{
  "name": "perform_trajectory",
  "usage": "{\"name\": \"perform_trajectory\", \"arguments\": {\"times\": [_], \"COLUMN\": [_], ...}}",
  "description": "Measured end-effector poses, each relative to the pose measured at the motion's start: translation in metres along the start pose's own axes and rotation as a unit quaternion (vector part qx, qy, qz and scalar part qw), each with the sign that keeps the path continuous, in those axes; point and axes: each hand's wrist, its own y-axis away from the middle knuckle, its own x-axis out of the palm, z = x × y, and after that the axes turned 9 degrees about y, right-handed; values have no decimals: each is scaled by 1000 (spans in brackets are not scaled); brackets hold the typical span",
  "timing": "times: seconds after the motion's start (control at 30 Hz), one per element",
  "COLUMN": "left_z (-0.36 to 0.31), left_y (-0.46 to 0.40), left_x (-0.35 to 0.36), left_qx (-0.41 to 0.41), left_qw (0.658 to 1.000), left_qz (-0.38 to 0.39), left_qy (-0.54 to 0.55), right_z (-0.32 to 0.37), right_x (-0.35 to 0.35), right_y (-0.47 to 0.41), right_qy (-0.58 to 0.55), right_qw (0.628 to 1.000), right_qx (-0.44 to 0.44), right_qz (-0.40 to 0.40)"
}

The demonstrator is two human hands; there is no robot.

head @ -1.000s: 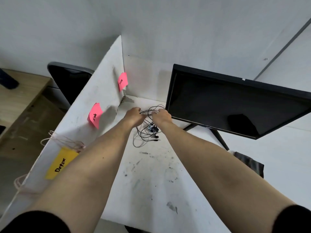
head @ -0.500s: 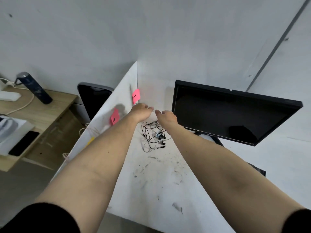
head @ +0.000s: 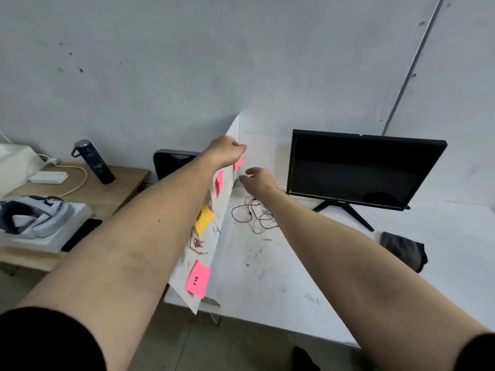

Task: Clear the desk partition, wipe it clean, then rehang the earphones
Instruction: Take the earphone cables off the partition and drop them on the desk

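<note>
The white desk partition (head: 227,210) stands between my arms, seen almost edge-on. It carries pink sticky notes (head: 198,279), a yellow sticky note (head: 203,219) and a thin pale cord (head: 197,241). My left hand (head: 227,151) is at the partition's far top edge, fingers drawn together just above the farthest pink note (head: 237,164); whether it grips anything is unclear. My right hand (head: 258,180) hovers beside that note, fingers apart and holding nothing. Black earphones (head: 251,212) lie in a loose tangle on the smudged white desk (head: 267,277) under my right wrist.
A black monitor (head: 359,170) stands at the back right of the desk, and a dark cloth (head: 404,250) lies in front of it. Left of the partition are a chair back (head: 174,162) and a wooden side table (head: 107,188) with a dark bottle (head: 93,162).
Both hands have let go of the black earphones, which now lie on the desk. The hands rose toward the partition's far top, the left one higher. The view has pulled back and up.
</note>
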Motion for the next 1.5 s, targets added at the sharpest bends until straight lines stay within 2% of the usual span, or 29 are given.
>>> {"name": "perform_trajectory", "arguments": {"times": [0.17,0.3,0.57,0.73,0.97,1.23,1.33,1.5], "left_z": [27,40,70,92,118,133,131,121], "left_y": [25,39,46,41,25,14,12,3], "left_x": [-41,-57,-57,-60,-59,-57,-63,-78], "left_qx": [-28,-41,-49,-74,-70,-85,-82,-48], "left_qw": [999,999,992,985,982,986,989,997], "left_qz": [-15,16,106,153,174,140,123,32], "left_qy": [0,-28,-51,-26,12,9,23,48], "right_z": [19,30,42,47,46,41,43,57], "right_x": [22,30,48,58,68,72,67,45], "right_y": [27,35,29,22,9,-3,-6,-13], "right_qy": [23,47,106,119,117,115,70,-23], "right_qw": [996,993,986,985,986,986,991,993], "right_qx": [-69,-103,-114,-114,-115,-116,-107,-107], "right_qz": [45,47,51,55,42,41,26,-36]}}
